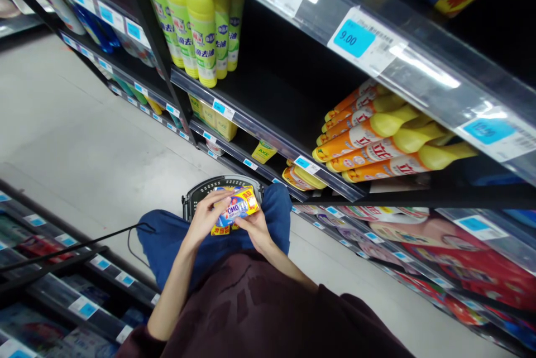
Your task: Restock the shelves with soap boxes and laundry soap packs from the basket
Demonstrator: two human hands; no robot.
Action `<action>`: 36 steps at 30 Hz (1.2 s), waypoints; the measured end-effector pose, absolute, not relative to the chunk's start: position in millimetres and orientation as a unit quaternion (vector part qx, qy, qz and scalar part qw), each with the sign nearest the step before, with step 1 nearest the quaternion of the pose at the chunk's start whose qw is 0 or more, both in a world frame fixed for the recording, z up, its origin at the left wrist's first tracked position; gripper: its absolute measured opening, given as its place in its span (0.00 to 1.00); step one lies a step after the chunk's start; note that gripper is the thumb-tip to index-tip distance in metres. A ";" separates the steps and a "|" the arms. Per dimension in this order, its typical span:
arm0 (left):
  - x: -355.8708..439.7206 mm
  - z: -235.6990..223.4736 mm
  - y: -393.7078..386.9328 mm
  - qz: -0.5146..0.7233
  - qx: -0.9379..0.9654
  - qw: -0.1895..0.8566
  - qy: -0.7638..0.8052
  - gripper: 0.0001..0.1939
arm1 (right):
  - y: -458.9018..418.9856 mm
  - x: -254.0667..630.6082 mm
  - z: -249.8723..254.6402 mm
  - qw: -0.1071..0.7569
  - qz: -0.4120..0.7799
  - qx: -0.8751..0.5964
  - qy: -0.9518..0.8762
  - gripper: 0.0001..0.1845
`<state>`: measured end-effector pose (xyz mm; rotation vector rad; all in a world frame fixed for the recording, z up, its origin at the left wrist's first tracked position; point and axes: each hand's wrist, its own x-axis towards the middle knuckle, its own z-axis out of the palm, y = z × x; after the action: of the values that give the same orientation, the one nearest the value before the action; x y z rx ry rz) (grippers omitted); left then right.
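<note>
Between my two hands is a blue and yellow OMO pack (237, 208), probably laundry soap, its printed face turned up. My left hand (208, 214) grips its left end, with the fingers lying over the top. At the lower right, my right hand (256, 228) is closed around the pack's edge. Just under it shows part of another yellow packet (220, 230); what it rests on is hidden. A dark shopping basket (193, 195) stands on the floor beyond the hands, with the pack and hands covering most of its inside.
Yellow bottles with red caps (203, 28) stand on the shelf ahead. Orange bottles (372, 151) lie stacked on the right. Green AXE packs (263, 151) sit lower. Another shelf row (62, 268) is close behind on the left; pale floor (84, 123) runs between.
</note>
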<state>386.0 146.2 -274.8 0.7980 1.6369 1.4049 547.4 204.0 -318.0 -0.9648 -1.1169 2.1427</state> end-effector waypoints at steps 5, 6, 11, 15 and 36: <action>379.5 -272.6 141.2 0.527 0.328 0.440 0.649 0.18 | 216.7 555.3 -310.6 0.215 0.816 -0.338 -0.416 0.46; 378.8 -272.9 140.2 0.518 0.330 0.450 0.648 0.19 | 221.1 557.1 -308.5 0.214 0.808 -0.333 -0.436 0.50; 379.3 -281.1 135.4 0.481 0.327 0.490 0.649 0.23 | 237.9 564.0 -299.1 0.234 0.729 -0.292 -0.573 0.50; 379.1 -287.5 130.7 0.498 0.301 0.510 0.633 0.28 | 233.2 565.4 -300.6 0.248 0.733 -0.333 -0.538 0.42; 396.2 -278.0 136.9 0.531 0.196 0.494 0.660 0.28 | 237.9 570.1 -306.3 0.210 0.748 -0.424 -0.464 0.27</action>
<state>396.2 136.9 -278.0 0.4746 1.5997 1.2881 570.1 237.9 -306.3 -1.1804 -1.2915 2.0814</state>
